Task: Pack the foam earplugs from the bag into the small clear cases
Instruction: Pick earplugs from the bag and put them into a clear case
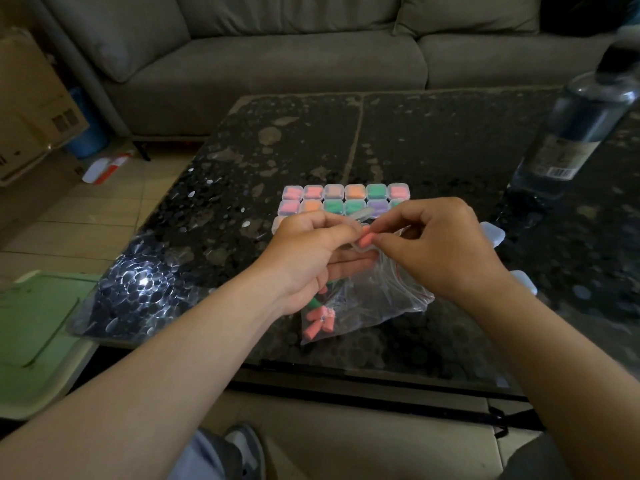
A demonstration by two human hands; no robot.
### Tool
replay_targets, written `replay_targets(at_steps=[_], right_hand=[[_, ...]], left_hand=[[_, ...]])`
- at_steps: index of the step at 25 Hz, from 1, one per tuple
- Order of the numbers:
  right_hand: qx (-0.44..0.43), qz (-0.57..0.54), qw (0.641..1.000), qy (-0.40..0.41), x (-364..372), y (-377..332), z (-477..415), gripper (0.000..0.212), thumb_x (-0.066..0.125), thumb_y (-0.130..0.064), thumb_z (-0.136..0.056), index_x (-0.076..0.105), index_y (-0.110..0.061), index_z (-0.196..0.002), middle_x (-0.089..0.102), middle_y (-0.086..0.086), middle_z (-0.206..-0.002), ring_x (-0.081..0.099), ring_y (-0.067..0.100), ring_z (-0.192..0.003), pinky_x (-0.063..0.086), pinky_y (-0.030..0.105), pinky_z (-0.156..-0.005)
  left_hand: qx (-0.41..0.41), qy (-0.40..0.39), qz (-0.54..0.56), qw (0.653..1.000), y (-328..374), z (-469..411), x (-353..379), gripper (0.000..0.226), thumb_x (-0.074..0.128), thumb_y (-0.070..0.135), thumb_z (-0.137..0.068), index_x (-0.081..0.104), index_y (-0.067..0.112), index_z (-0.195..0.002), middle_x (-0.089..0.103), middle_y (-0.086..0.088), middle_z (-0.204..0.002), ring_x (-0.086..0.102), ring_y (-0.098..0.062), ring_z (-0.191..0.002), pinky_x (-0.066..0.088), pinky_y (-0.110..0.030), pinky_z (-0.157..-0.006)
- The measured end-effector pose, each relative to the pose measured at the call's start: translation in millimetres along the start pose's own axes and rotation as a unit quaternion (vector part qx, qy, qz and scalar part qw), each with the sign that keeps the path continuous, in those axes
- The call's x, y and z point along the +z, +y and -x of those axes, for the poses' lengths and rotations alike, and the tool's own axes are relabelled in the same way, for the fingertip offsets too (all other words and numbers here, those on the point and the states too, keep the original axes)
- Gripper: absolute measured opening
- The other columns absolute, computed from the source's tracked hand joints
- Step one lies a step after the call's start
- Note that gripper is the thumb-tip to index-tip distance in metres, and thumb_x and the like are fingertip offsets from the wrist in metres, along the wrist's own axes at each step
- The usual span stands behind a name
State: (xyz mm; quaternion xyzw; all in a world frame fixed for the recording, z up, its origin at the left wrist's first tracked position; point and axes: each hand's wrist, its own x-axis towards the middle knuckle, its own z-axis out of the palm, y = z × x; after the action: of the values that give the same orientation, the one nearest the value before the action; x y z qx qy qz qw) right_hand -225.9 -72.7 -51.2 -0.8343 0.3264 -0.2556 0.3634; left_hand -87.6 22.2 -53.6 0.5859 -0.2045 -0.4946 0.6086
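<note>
In the middle of the frame the right hand (pixel 440 247) pinches one salmon-pink earplug (pixel 365 240) between the tips of its curled fingers. The left hand (pixel 308 251) curls its fingers round an open clear case (pixel 360 216), whose lid stands up just above the plug. Both hover over the bag (pixel 377 299), which lies crumpled on the dark speckled surface (pixel 415 140). A small heap of loose earplugs (pixel 320 320), pink with a green one, sits in its lower left corner. The plug is probably feather-light, soft and springy: a light pinch at its middle should hold it, while a hard squeeze would flatten it, so that it swells back slowly in the case. The case looks like thin, stiff, smooth plastic, likely slippery, and is best held by its side walls so that the hinged lid stays free. The bag is limp film and will probably slide or lift with the hand unless it is pinned. Above the hands lie rows of filled cases (pixel 346 199), and empty cases (pixel 492 233) wait at right of centre. A bottle (pixel 571 133) stands at the upper right.
</note>
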Motion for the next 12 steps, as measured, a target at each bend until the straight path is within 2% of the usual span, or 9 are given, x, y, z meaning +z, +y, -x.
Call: replay_targets(at_steps=[2,5,7,9,12], right_hand=[[-0.002,-0.001,1.0,0.001,0.5,-0.8,0.6,0.013,0.079,-0.019,-0.082,0.079,-0.031,-0.079,0.07,-0.019,-0.069,0.062,-0.004,-0.063,0.047,0.014,-0.059],[-0.003,-0.009,1.0,0.005,1.2,-2.1,1.0,0.017,0.079,-0.018,-0.082,0.078,-0.034,-0.078,0.069,-0.021,-0.067,0.061,-0.005,-0.062,0.047,0.012,-0.059],[-0.005,-0.02,1.0,0.008,1.1,-2.1,0.8,0.015,0.079,-0.018,-0.083,0.078,-0.033,-0.082,0.069,-0.02,-0.07,0.061,-0.006,-0.062,0.048,0.011,-0.061],[-0.002,-0.023,1.0,0.019,1.9,-0.4,-0.2,0.012,0.077,-0.017,-0.085,0.08,-0.029,-0.087,0.071,-0.017,-0.075,0.064,-0.004,-0.065,0.052,0.016,-0.065],[0.025,-0.023,0.998,0.048,1.6,1.7,-2.5,0.015,0.07,-0.011,-0.09,0.078,-0.022,-0.097,0.07,-0.015,-0.083,0.066,0.0,-0.073,0.053,0.016,-0.068]], left_hand=[[-0.001,0.001,0.005,1.0,0.6,0.3,0.5,0.003,0.067,0.002,-0.092,0.066,0.004,-0.095,0.076,-0.018,-0.085,0.075,-0.03,-0.079,0.064,-0.035,-0.073],[-0.002,-0.006,0.013,1.0,1.7,-0.7,0.5,0.013,0.066,0.013,-0.095,0.069,0.002,-0.103,0.076,-0.02,-0.089,0.075,-0.029,-0.081,0.064,-0.035,-0.075],[-0.005,-0.008,0.018,1.0,3.1,-0.8,1.4,0.018,0.064,0.021,-0.097,0.072,0.006,-0.101,0.076,-0.018,-0.089,0.074,-0.026,-0.078,0.064,-0.033,-0.075],[-0.005,-0.002,0.028,1.0,3.8,-1.0,2.4,0.022,0.061,0.025,-0.1,0.074,0.008,-0.101,0.076,-0.017,-0.087,0.074,-0.024,-0.076,0.064,-0.032,-0.071],[-0.002,0.011,0.029,1.0,2.9,-2.9,1.0,0.021,0.062,0.02,-0.099,0.072,0.005,-0.11,0.077,-0.017,-0.092,0.075,-0.023,-0.077,0.062,-0.03,-0.069]])
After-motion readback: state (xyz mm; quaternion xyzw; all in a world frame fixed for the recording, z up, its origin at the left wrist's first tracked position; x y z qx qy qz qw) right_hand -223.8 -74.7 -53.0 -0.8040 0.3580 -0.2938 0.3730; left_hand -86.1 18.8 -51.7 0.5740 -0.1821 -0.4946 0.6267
